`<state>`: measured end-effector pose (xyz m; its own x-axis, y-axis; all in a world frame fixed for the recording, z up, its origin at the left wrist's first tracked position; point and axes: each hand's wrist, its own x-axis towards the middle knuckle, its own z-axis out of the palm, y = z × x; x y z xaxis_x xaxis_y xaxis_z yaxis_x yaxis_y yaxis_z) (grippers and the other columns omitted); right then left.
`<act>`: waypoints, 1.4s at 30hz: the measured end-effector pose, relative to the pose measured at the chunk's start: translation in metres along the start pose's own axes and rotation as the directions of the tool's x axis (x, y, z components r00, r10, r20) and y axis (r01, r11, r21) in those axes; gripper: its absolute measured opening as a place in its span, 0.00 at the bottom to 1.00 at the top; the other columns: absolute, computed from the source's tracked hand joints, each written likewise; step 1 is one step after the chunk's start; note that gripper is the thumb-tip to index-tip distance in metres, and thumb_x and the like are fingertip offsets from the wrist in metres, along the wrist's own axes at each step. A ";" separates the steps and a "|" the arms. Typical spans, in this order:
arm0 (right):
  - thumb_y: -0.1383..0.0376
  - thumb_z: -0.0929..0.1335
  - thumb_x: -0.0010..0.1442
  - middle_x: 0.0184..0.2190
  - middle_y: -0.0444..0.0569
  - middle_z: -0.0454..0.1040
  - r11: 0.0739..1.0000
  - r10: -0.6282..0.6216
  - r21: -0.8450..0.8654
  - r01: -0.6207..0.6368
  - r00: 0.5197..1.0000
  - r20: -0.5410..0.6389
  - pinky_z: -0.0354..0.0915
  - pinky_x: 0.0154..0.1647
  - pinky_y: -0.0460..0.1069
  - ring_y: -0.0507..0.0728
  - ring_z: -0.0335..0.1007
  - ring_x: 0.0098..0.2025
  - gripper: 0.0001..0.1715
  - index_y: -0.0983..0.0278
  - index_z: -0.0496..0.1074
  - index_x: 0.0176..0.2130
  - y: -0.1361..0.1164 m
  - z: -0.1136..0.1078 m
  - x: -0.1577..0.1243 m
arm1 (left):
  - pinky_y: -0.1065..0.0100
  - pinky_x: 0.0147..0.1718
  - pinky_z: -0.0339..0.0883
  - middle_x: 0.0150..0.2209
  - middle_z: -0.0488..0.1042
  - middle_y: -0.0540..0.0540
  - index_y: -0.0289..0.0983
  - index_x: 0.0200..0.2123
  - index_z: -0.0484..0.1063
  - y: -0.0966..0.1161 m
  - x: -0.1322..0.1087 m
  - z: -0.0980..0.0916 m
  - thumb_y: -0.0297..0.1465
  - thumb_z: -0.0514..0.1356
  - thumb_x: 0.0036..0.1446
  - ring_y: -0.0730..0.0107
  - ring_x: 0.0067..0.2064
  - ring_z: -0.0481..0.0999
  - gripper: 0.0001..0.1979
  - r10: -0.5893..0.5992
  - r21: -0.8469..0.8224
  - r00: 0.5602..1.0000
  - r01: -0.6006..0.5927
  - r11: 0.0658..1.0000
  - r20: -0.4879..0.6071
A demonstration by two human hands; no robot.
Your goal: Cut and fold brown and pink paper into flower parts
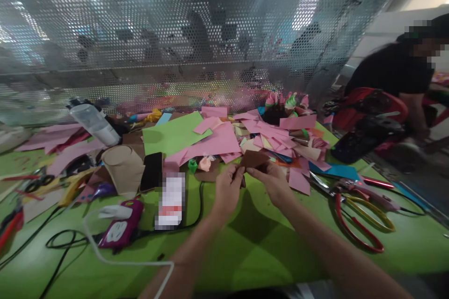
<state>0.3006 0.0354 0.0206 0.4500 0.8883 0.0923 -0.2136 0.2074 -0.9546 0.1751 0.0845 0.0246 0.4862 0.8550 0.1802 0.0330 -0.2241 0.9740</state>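
Your two bare forearms reach in from the bottom edge and slant toward each other, so that your left hand [226, 191] and right hand [276, 183] nearly meet above a smooth, bright green tabletop [280, 261]. Both wrists angle inward, the backs of the hands partly upward. The fingers of each hand are pinched together on a small, flat brown piece [255, 159], the left ones at its left corner and the right ones along its right side; its matte, stiff-looking surface stands up between and just beyond your fingertips, with a pointed outline. Just past your fingers lies a loose heap of thin pink sheets [220, 142], cut straight-edged, many in narrow strips. Beyond your left fingers, a large light green sheet [171, 134] lies flat under some of the pink. Left of those fingers sit a small peach-coloured crumpled shape [205, 163], a dark, glossy phone [152, 171] and, farther out, a tan sheet curled into a roll [121, 163]. Well to the right of your right fingers rest open scissors [363, 222] with metal blades and big looped handles, one red, one yellow. Farthest ahead of your fingers rises a grey perforated screen [175, 37].
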 end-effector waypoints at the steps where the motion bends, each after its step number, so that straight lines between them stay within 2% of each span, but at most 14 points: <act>1: 0.58 0.80 0.40 0.30 0.46 0.79 1.000 -0.005 0.013 0.006 0.999 -0.031 0.67 0.39 0.52 0.56 0.72 0.33 0.19 0.61 0.78 0.32 -0.001 0.001 0.000 | 0.70 0.26 0.55 0.21 0.62 0.53 0.38 0.28 0.66 0.000 -0.001 0.001 0.37 0.53 0.62 0.73 0.24 0.63 0.12 0.000 0.000 1.000 0.000 1.000 0.009; 6: 0.60 0.80 0.38 0.21 0.41 0.72 0.996 -0.022 0.080 0.036 0.986 -0.167 0.60 0.26 0.47 0.50 0.63 0.23 0.15 0.61 0.76 0.26 -0.011 -0.011 0.005 | 0.70 0.26 0.55 0.21 0.64 0.53 0.38 0.26 0.65 0.004 -0.001 0.000 0.38 0.52 0.62 0.73 0.24 0.63 0.14 0.001 -0.003 1.000 -0.001 1.000 0.014; 12: 0.56 0.79 0.40 0.23 0.39 0.69 0.981 -0.120 0.111 0.159 0.947 -0.297 0.57 0.25 0.45 0.48 0.60 0.24 0.18 0.60 0.73 0.25 -0.029 -0.035 0.018 | 0.70 0.26 0.55 0.20 0.64 0.53 0.39 0.23 0.63 0.004 0.006 -0.012 0.40 0.54 0.62 0.73 0.24 0.62 0.17 0.011 0.018 0.999 -0.010 1.000 -0.050; 14: 0.56 0.79 0.41 0.23 0.40 0.69 0.986 -0.094 0.111 0.126 0.962 -0.255 0.57 0.24 0.45 0.48 0.60 0.24 0.17 0.60 0.75 0.28 -0.031 -0.032 0.016 | 0.70 0.26 0.56 0.20 0.65 0.52 0.39 0.23 0.65 0.003 0.006 -0.013 0.40 0.54 0.63 0.72 0.24 0.64 0.17 0.032 0.061 0.997 -0.028 0.998 -0.064; 16: 0.54 0.77 0.47 0.24 0.42 0.69 0.993 -0.034 0.108 0.050 0.988 -0.147 0.58 0.25 0.46 0.50 0.62 0.25 0.18 0.60 0.77 0.36 -0.031 -0.024 0.010 | 0.69 0.28 0.57 0.22 0.68 0.50 0.38 0.26 0.70 0.002 0.005 -0.013 0.39 0.54 0.64 0.70 0.26 0.66 0.17 0.088 0.146 0.993 -0.076 0.986 -0.073; 19: 0.49 0.71 0.56 0.25 0.44 0.70 0.997 0.019 0.079 -0.018 1.000 -0.005 0.61 0.27 0.48 0.53 0.65 0.28 0.21 0.59 0.76 0.44 -0.030 -0.014 0.000 | 0.66 0.36 0.62 0.29 0.76 0.46 0.40 0.40 0.79 -0.002 0.002 -0.012 0.34 0.54 0.65 0.65 0.33 0.72 0.13 0.242 0.320 0.968 -0.211 0.924 -0.060; 22: 0.50 0.70 0.56 0.27 0.46 0.71 0.998 0.017 0.063 -0.016 1.000 -0.016 0.64 0.29 0.49 0.55 0.67 0.29 0.20 0.60 0.76 0.42 -0.031 -0.014 -0.002 | 0.61 0.45 0.63 0.39 0.79 0.43 0.45 0.50 0.78 -0.007 0.001 -0.012 0.30 0.56 0.64 0.60 0.42 0.74 0.15 0.385 0.487 0.922 -0.350 0.800 0.031; 24: 0.56 0.73 0.51 0.28 0.45 0.73 0.998 0.018 0.057 -0.015 0.999 -0.046 0.66 0.32 0.49 0.55 0.69 0.31 0.17 0.60 0.76 0.41 -0.032 -0.018 0.001 | 0.59 0.47 0.63 0.43 0.79 0.43 0.48 0.52 0.76 -0.010 0.002 -0.012 0.27 0.57 0.63 0.58 0.45 0.74 0.18 0.418 0.554 0.904 -0.393 0.733 0.088; 26: 0.63 0.73 0.49 0.31 0.45 0.74 1.000 0.001 -0.004 -0.002 0.999 -0.035 0.67 0.36 0.49 0.55 0.70 0.34 0.19 0.59 0.76 0.44 -0.033 -0.023 0.004 | 0.58 0.49 0.63 0.46 0.78 0.43 0.48 0.56 0.73 -0.009 0.003 -0.012 0.23 0.57 0.61 0.58 0.47 0.74 0.23 0.405 0.568 0.906 -0.399 0.719 0.124; 30: 0.68 0.69 0.50 0.29 0.42 0.72 0.963 -0.111 -0.244 0.113 0.994 0.024 0.64 0.34 0.49 0.55 0.67 0.32 0.32 0.58 0.71 0.55 -0.037 -0.030 0.007 | 0.56 0.55 0.62 0.55 0.75 0.42 0.44 0.62 0.67 0.000 0.004 -0.013 0.19 0.53 0.56 0.56 0.56 0.71 0.31 0.270 0.424 0.954 -0.299 0.855 0.129; 33: 0.69 0.67 0.50 0.26 0.40 0.66 0.902 -0.164 -0.392 0.184 0.983 0.085 0.59 0.30 0.48 0.53 0.61 0.29 0.40 0.58 0.65 0.62 -0.040 -0.031 0.005 | 0.57 0.58 0.61 0.57 0.74 0.42 0.40 0.59 0.70 0.008 0.005 -0.015 0.23 0.52 0.57 0.58 0.59 0.70 0.27 0.105 0.141 0.987 -0.121 0.982 0.118; 37: 0.69 0.68 0.49 0.26 0.39 0.65 0.839 -0.158 -0.505 0.202 0.979 0.130 0.56 0.29 0.48 0.53 0.58 0.28 0.41 0.57 0.65 0.62 -0.041 -0.029 0.000 | 0.61 0.51 0.67 0.46 0.80 0.42 0.37 0.45 0.79 0.010 0.007 -0.015 0.34 0.56 0.59 0.58 0.50 0.76 0.16 -0.070 -0.125 0.984 0.092 0.988 0.167; 40: 0.65 0.69 0.51 0.30 0.42 0.70 0.889 -0.121 -0.428 0.165 0.984 0.128 0.60 0.31 0.49 0.55 0.64 0.32 0.37 0.56 0.66 0.61 -0.038 -0.027 -0.001 | 0.65 0.40 0.68 0.34 0.79 0.45 0.36 0.35 0.78 0.004 0.009 -0.012 0.38 0.64 0.53 0.64 0.37 0.76 0.11 -0.129 -0.184 0.977 0.160 0.970 0.171; 42: 0.62 0.71 0.53 0.33 0.44 0.72 0.937 -0.098 -0.324 0.130 0.989 0.114 0.62 0.34 0.49 0.57 0.67 0.36 0.32 0.56 0.68 0.57 -0.035 -0.026 0.001 | 0.67 0.36 0.67 0.29 0.77 0.47 0.35 0.31 0.75 -0.001 0.010 -0.010 0.38 0.67 0.48 0.67 0.33 0.74 0.12 -0.152 -0.241 0.979 0.181 0.954 0.135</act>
<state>0.3311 0.0180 0.0469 0.3673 0.9044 0.2171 0.1392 0.1773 -0.9743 0.1714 0.0983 0.0269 0.5889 0.8081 0.0100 -0.0907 0.0538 0.9944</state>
